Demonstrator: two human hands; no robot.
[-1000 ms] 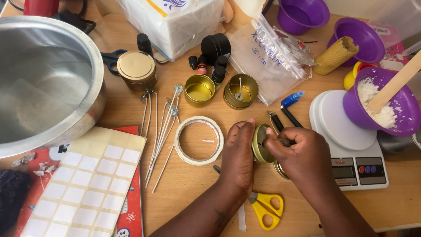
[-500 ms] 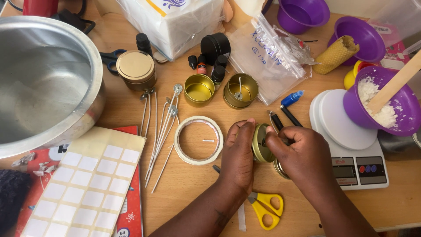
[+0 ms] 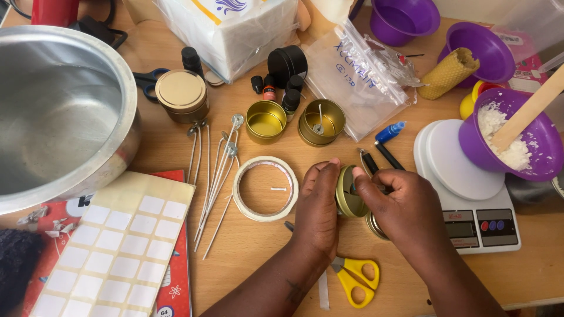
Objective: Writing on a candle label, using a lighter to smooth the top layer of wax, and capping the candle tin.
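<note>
Gold tin (image 3: 348, 192), small and round, is held tipped on its side just above the wooden bench (image 3: 252, 246), its open mouth facing the right hand. It sits near the middle of the view, a little right of centre. The left hand (image 3: 317, 214) cups the tin from the left, its fingers (image 3: 330, 170) curled over the top rim in a grasp. The right hand (image 3: 405, 208) is closed, its fingers (image 3: 365, 183) pinched together at the tin's mouth (whatever they pinch is too small to make out). Partly hidden under the right hand lies another round gold piece (image 3: 372, 225).

Nearest the viewer, yellow-handled scissors (image 3: 355, 279) lie on the bench between the two forearms. To the left lies a sheet of blank cream labels (image 3: 120, 246) on a red booklet (image 3: 176, 287). Just left of the left hand rests a roll of tape (image 3: 265, 188), lying flat, and beyond it a loose bundle of wicks with metal bases (image 3: 214, 170). To the right stands a white kitchen scale (image 3: 464, 188).

Further back, two open gold tins stand upright side by side: an empty one (image 3: 266, 121) and one with a wick standing inside (image 3: 321, 121). A lidded gold tin (image 3: 181, 94) sits to their left, and small dark bottles (image 3: 291, 94) behind. A large metal pot (image 3: 59, 111) fills the far left. On the right, a purple bowl (image 3: 517, 138) holds white flakes and a wooden stick (image 3: 529, 111). A clear plastic bag (image 3: 358, 76) and two more purple bowls (image 3: 470, 50) lie at the far edge.
</note>
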